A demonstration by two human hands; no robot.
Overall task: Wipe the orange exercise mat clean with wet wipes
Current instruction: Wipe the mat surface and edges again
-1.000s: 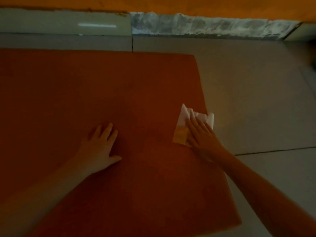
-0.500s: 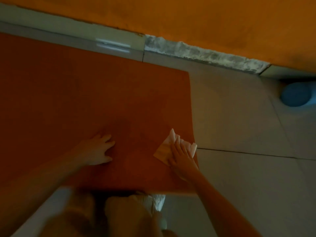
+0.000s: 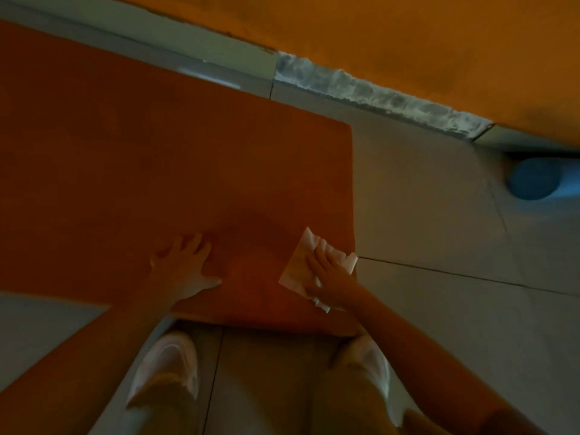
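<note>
The orange exercise mat [image 3: 175,171] lies flat on the grey tiled floor and fills the left and middle of the view. A white wet wipe [image 3: 301,262] is spread on the mat near its right edge and near corner. My right hand [image 3: 326,274] presses flat on the wipe with straight fingers. My left hand [image 3: 185,265] rests flat on the bare mat, fingers spread, about a hand's width left of the wipe.
My two feet in white shoes [image 3: 169,368] stand on the tiles just below the mat's near edge. A blue round object [image 3: 533,178] sits on the floor at far right by the wall. An orange wall [image 3: 408,42] with a pale skirting runs along the top.
The view has tilted down, bringing my feet and the mat's near edge into sight. My right hand has drawn the wipe towards me along the right edge; my left hand stays flat on the mat.
</note>
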